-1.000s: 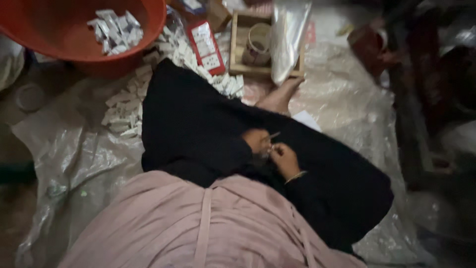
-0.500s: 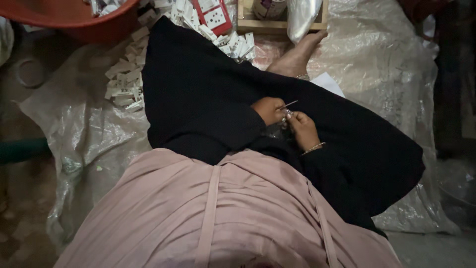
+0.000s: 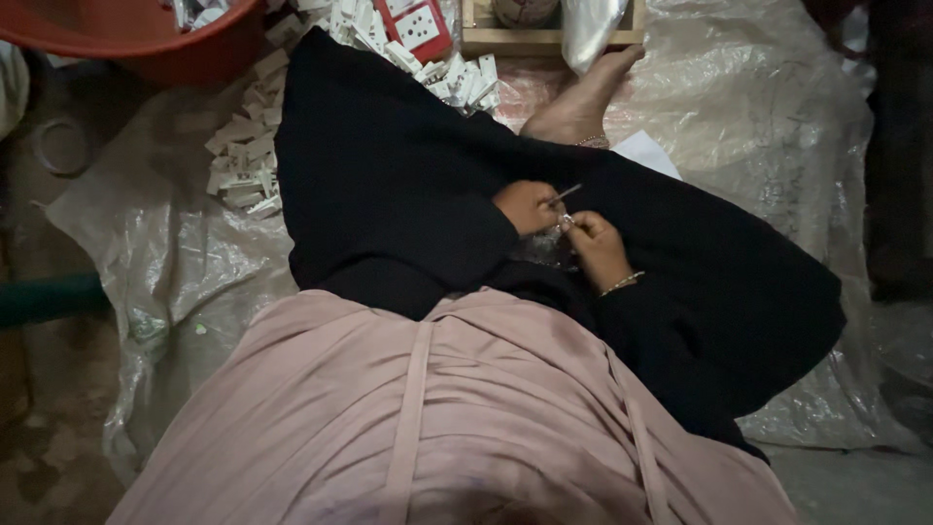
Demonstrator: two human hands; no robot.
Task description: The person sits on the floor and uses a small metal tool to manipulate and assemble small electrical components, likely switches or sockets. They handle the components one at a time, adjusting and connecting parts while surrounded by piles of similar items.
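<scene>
Beside the red tub point(image 3: 146, 39), a red-white flat package point(image 3: 418, 27) lies.

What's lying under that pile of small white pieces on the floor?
The white pieces rest on a crinkled clear plastic sheet spread on the floor. The black cloth covers the pile's right edge, so what continues beneath it is hidden.

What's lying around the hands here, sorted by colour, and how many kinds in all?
Red tub: 1
Red-and-white card: 1
White small parts: 1 heap, too many to count
Wooden tray: 1
Clear plastic sheet: 1
Thin metal tool, held by left hand and right hand: 1
Total: 6 kinds
</scene>
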